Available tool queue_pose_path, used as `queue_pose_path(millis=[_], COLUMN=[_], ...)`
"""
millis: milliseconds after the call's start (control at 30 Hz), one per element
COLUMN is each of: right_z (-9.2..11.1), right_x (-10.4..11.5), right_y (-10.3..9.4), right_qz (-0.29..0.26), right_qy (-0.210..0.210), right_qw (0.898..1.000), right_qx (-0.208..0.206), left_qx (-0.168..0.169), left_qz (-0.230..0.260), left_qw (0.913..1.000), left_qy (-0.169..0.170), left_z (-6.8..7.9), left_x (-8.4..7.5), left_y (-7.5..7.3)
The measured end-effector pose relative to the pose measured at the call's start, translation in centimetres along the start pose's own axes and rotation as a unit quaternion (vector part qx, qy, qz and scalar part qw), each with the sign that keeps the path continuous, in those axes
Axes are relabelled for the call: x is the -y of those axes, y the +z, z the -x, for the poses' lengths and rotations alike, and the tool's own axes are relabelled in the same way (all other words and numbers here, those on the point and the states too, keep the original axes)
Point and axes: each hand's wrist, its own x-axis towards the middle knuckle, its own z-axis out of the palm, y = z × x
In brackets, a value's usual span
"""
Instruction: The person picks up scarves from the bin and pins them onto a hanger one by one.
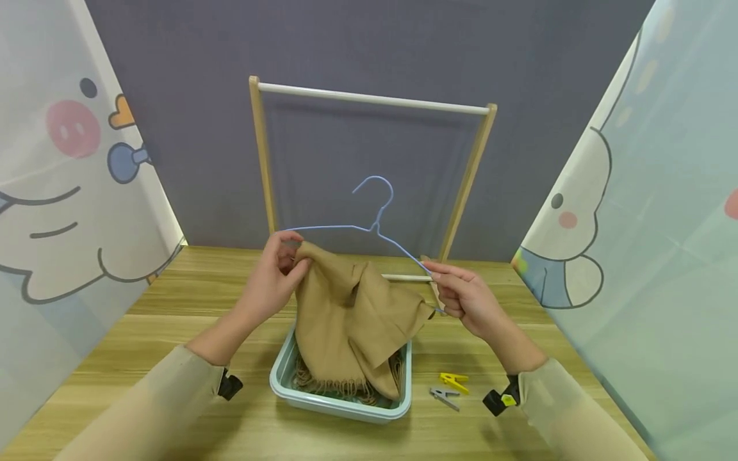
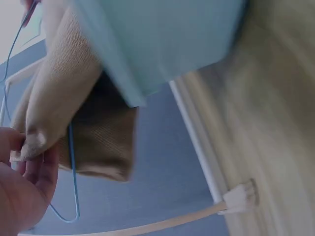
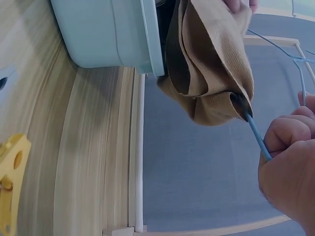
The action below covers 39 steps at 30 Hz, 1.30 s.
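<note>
A tan fringed scarf (image 1: pixel 346 320) hangs draped over the bottom bar of a blue wire hanger (image 1: pixel 398 245), its fringe reaching down into the tub. My left hand (image 1: pixel 281 262) pinches the scarf's upper left corner near the hanger's left end; the left wrist view shows thumb and fingers on the cloth (image 2: pixel 59 93). At the hanger's right end, my right hand (image 1: pixel 464 298) grips the wire, as the right wrist view shows with the bar (image 3: pixel 258 135) running from the fist into the folded scarf. The hook points up, hanging on nothing.
A pale blue tub (image 1: pixel 340 410) stands on the wooden table (image 1: pixel 230 422) below the scarf. Right of it lie a yellow clothespin (image 1: pixel 454 381) and a grey clothespin (image 1: pixel 444 397). Behind rises a wooden rack with a white rail (image 1: pixel 375 98). Cartoon-printed cloth panels flank both sides.
</note>
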Motion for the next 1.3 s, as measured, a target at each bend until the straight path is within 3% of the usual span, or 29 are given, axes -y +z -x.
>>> queue_pose_path(millis=[67,167,267,333,433,567,667,833,933,1100,1300], right_z=[0.1,0.3,0.4,0.4,0.3,0.3,0.3,0.2,0.2,0.5,0.9], right_x=[0.0,0.2,0.3,0.3,0.5,0.6,0.7,0.8,0.7,0.4,0.0], right_y=[-0.1,-0.3,-0.4,-0.5,-0.5,-0.7,-0.7,-0.7,-0.7,-0.9,-1.1], right_qz=[-0.001,-0.003,-0.002,0.0,0.002,0.001,0.007,0.017,0.011,0.001,-0.004], right_qy=[-0.002,-0.01,-0.018,-0.02,-0.024,-0.028,-0.027,-0.027,-0.023,-0.013,0.001], right_qw=[1.0,1.0,1.0,1.0,1.0,1.0,1.0,0.999,1.0,1.0,1.0], right_qx=[0.001,0.001,0.007,0.015,0.017,0.006,-0.004,-0.011,-0.009,-0.002,0.009], left_qx=[-0.011,-0.023,-0.019,-0.011,0.021,0.087,0.119,0.089,0.056,0.032,0.023], left_qz=[-0.012,-0.069,-0.101,-0.079,-0.004,0.072,0.073,0.03,0.017,0.006,0.01], left_qw=[0.9994,0.995,0.9922,0.9951,0.9982,0.9903,0.9857,0.991,0.9958,0.9987,0.9984], left_qy=[-0.03,-0.068,-0.07,-0.058,-0.057,-0.081,-0.095,-0.095,-0.071,-0.039,-0.05], left_z=[-0.7,-1.0,-0.4,0.3,1.5,3.0,3.9,3.7,2.5,0.5,-0.8], left_x=[-0.3,-0.1,1.0,1.9,3.1,4.3,4.5,3.0,1.5,-0.7,-1.6], left_y=[0.0,0.1,0.3,0.3,-0.1,-0.9,-1.3,-1.4,-1.2,-0.7,-0.5])
